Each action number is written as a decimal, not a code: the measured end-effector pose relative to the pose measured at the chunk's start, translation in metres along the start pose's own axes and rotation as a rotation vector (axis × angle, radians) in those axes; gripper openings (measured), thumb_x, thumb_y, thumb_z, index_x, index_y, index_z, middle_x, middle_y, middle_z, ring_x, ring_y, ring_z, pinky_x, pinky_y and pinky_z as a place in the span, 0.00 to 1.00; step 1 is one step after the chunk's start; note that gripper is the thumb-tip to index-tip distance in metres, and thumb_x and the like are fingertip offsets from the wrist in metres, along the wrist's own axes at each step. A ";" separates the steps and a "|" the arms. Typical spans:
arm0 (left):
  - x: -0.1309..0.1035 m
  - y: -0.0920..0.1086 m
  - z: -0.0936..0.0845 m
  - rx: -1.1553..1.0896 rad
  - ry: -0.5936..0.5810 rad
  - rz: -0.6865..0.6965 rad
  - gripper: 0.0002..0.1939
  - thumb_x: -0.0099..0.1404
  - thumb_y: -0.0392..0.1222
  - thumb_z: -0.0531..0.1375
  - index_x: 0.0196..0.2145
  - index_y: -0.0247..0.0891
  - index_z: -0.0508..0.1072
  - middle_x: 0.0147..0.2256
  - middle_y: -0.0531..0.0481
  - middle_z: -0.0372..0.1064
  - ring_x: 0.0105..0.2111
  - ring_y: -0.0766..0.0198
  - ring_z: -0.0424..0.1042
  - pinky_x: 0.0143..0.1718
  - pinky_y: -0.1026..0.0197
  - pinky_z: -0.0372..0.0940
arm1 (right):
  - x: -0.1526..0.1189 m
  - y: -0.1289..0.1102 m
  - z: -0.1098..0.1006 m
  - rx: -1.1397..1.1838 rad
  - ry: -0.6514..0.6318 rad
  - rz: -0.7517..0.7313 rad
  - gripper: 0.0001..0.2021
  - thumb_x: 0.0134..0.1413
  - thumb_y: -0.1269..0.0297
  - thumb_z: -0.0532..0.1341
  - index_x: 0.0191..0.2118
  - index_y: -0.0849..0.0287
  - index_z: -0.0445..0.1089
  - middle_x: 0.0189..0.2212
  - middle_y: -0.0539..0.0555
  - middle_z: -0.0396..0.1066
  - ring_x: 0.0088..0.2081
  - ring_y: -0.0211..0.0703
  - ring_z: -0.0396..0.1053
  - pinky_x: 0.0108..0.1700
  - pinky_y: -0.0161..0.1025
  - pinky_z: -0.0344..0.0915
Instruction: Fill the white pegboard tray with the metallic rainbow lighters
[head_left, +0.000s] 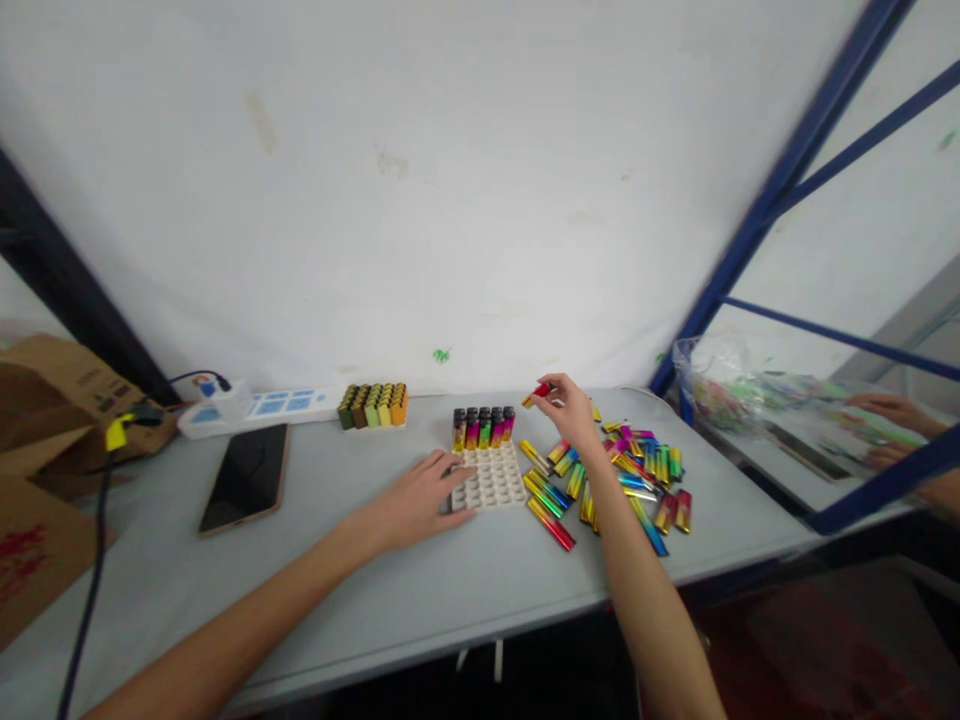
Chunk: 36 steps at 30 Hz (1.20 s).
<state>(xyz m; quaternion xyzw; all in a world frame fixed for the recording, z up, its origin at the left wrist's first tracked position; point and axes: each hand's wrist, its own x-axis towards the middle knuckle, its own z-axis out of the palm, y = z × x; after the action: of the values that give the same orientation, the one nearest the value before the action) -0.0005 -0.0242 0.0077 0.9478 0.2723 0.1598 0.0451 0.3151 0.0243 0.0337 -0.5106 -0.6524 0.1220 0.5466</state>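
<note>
A white tray with rows of small slots lies on the table, and several lighters with black tops stand upright along its far end. My left hand rests at the tray's left edge, fingers spread, holding nothing. Above the table, to the right of the standing lighters, my right hand pinches a red and gold lighter. Beneath and around my right forearm lies a loose pile of shiny multicoloured lighters; the forearm hides part of it.
A filled tray of green-to-orange lighters stands near the wall. Left of it are a phone, a power strip and a paper bag. At right, beyond a blue metal frame, are a plastic bag and another person's hands.
</note>
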 end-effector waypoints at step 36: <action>0.000 0.000 -0.001 0.007 0.015 0.013 0.25 0.71 0.53 0.60 0.60 0.40 0.69 0.54 0.39 0.67 0.55 0.48 0.66 0.60 0.46 0.64 | -0.007 -0.031 -0.001 0.040 -0.302 -0.068 0.18 0.62 0.58 0.59 0.56 0.56 0.69 0.41 0.55 0.78 0.37 0.41 0.74 0.39 0.37 0.70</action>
<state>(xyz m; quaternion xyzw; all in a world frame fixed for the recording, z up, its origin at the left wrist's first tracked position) -0.0005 -0.0245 0.0085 0.9485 0.2669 0.1663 0.0385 0.2981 0.0046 0.0524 -0.4530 -0.7415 0.1918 0.4562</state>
